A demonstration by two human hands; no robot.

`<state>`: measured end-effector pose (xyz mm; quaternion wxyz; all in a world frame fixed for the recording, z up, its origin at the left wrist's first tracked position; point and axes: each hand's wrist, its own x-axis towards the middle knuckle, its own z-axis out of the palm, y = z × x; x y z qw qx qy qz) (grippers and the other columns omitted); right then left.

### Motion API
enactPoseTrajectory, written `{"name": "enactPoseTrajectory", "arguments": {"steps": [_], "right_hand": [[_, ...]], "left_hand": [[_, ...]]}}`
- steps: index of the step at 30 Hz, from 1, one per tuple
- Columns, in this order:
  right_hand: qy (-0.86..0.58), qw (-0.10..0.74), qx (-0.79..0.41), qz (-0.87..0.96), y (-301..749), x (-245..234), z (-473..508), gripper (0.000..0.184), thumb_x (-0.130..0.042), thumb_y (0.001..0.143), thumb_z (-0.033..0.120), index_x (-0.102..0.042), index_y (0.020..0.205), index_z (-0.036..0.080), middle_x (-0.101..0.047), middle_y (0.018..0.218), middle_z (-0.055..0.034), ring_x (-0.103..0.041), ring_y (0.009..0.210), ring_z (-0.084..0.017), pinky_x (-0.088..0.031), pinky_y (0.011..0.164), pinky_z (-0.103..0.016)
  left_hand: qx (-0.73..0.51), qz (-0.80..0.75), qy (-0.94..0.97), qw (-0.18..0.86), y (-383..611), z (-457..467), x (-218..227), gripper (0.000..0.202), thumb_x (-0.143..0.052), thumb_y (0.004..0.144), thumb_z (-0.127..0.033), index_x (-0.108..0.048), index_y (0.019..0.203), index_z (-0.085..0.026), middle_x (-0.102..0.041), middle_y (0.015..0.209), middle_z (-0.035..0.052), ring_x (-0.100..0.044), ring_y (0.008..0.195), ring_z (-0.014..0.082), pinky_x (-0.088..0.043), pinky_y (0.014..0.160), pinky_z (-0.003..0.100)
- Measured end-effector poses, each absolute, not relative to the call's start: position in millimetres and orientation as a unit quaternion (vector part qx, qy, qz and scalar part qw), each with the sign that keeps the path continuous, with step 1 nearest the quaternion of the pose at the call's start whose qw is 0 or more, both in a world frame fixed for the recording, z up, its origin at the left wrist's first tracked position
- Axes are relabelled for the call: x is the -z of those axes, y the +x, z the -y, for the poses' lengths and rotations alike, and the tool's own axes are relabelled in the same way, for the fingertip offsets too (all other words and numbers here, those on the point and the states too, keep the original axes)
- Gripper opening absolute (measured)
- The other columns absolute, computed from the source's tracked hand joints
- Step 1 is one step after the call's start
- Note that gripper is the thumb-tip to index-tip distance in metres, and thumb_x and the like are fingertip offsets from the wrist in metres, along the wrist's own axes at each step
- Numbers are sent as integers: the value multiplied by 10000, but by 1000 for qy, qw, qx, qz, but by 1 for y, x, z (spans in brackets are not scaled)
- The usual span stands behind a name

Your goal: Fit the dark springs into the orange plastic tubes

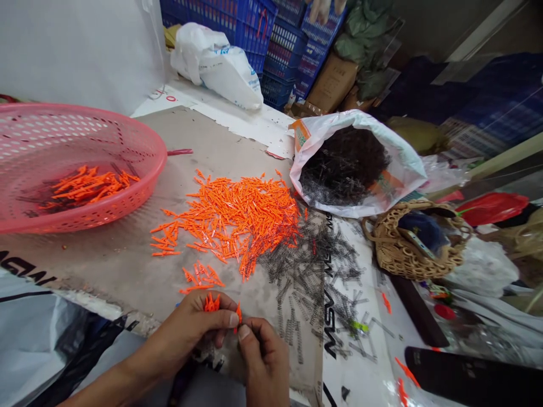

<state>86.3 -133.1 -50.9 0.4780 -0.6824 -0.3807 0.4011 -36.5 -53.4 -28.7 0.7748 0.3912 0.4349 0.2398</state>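
Note:
At the front edge of the table my left hand (186, 325) is closed around several small orange plastic pieces (212, 303). One more orange piece (238, 312) stands upright between its thumb and fingertips. My right hand (266, 353) is pinched right beside that piece; whatever its fingertips hold is too small to make out. Beyond my hands lies a large heap of the same slim orange pieces (246, 212), with a smaller group (201, 277) nearer to me. Loose dark coil springs (303, 271) spread to the right of the heap, partly mixed with its edge.
A pink perforated basket (159, 150) at left holds more orange pieces. An open white sack (403, 192) of dark springs lies at the back right, by a woven bag (386, 249) with a phone. Behind are a white plastic bag (220, 65) and blue crates (254, 28).

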Motion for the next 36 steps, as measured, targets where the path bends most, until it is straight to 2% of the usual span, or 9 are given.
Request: {"name": "enactPoseTrajectory", "arguments": {"steps": [3, 7, 12, 18, 22, 25, 27, 32, 36], "right_hand": [[-674, 478, -414, 381, 85, 54, 132, 280, -507, 859, 370, -625, 681, 189, -490, 550, 48, -387, 525, -108, -282, 503, -219], [-665, 502, -367, 412, 82, 54, 131, 272, -511, 883, 349, -635, 689, 204, -604, 622, 28, -518, 601, -127, -364, 566, -217], [-619, 551, -309, 466, 82, 52, 131, 156, -564, 862, 286, -685, 786, 222, -652, 716, 18, -596, 669, -140, -423, 631, -231], [-626, 528, -359, 448, 87, 51, 131, 193, -577, 843, 277, -672, 693, 202, -622, 666, 19, -549, 639, -131, -379, 606, -225], [-604, 544, -471, 342, 86, 55, 131, 241, -582, 835, 339, -654, 667, 182, -543, 593, 35, -425, 572, -106, -324, 544, -212], [-596, 555, -494, 304, 83, 58, 132, 261, -579, 831, 360, -641, 656, 177, -479, 551, 52, -363, 530, -92, -289, 507, -208], [-625, 548, -447, 329, 81, 60, 132, 246, -577, 827, 346, -632, 653, 181, -500, 558, 48, -399, 531, -98, -304, 511, -212], [-695, 530, -218, 435, 74, 56, 133, 184, -584, 839, 296, -610, 680, 208, -576, 634, 27, -505, 582, -123, -387, 566, -223], [-704, 508, -139, 475, 68, 50, 136, 195, -559, 882, 279, -596, 699, 220, -563, 643, 29, -507, 582, -122, -378, 569, -229]], "left_hand": [[-252, -421, 351, 798, -37, 55, 34, 202, -725, 657, -336, -677, 595, -149, -501, 406, -44, -307, 388, 58, -185, 414, 204], [-263, -396, 332, 815, -38, 53, 40, 171, -718, 656, -295, -676, 592, -142, -514, 425, -32, -337, 421, 69, -213, 444, 207], [-264, -392, 334, 816, -39, 54, 38, 206, -700, 684, -302, -649, 563, -144, -470, 418, -41, -304, 430, 75, -201, 454, 216], [-251, -387, 348, 817, -38, 55, 37, 188, -685, 682, -290, -664, 574, -137, -460, 415, -42, -298, 428, 76, -187, 455, 223], [-247, -383, 341, 822, -37, 55, 34, 193, -669, 670, -268, -624, 524, -150, -441, 398, -47, -280, 414, 75, -178, 447, 228], [-249, -383, 328, 827, -37, 54, 32, 172, -672, 654, -267, -618, 533, -158, -438, 404, -55, -269, 406, 72, -166, 438, 227], [-250, -387, 334, 822, -37, 54, 33, 180, -677, 654, -272, -620, 531, -154, -437, 402, -56, -272, 406, 69, -169, 439, 225], [-269, -410, 349, 798, -37, 56, 33, 195, -714, 664, -303, -654, 568, -145, -445, 390, -58, -288, 404, 64, -178, 432, 213], [-271, -415, 345, 797, -36, 58, 31, 202, -749, 646, -320, -668, 569, -152, -463, 389, -55, -296, 375, 63, -174, 399, 212]]}}
